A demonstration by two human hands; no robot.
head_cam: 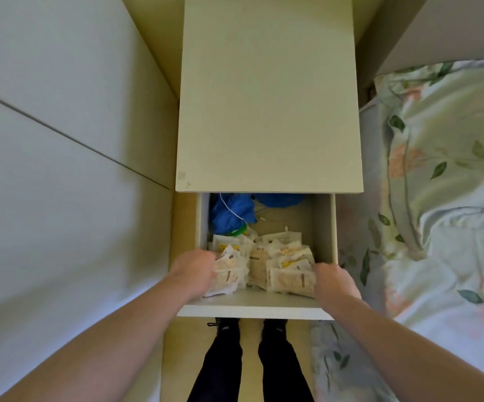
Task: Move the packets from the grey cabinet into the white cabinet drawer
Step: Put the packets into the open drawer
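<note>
The white cabinet (pixel 268 94) stands below me with its drawer (pixel 252 310) pulled out. Several pale packets (pixel 267 265) with yellow labels lie piled in the drawer's front half. My left hand (pixel 194 272) is at the pile's left side, fingers curled round a bunch of packets (pixel 229 274). My right hand (pixel 335 281) is at the right side, its fingers curled against the edge of a packet (pixel 291 281); whether they grip it I cannot tell. The grey cabinet is not clearly in view.
A blue cloth bag (pixel 232 211) with a white cord and a green item lies at the drawer's back. A bed with floral bedding (pixel 443 184) is on the right. Pale panels (pixel 61 140) stand on the left. My legs (pixel 249 364) are below the drawer front.
</note>
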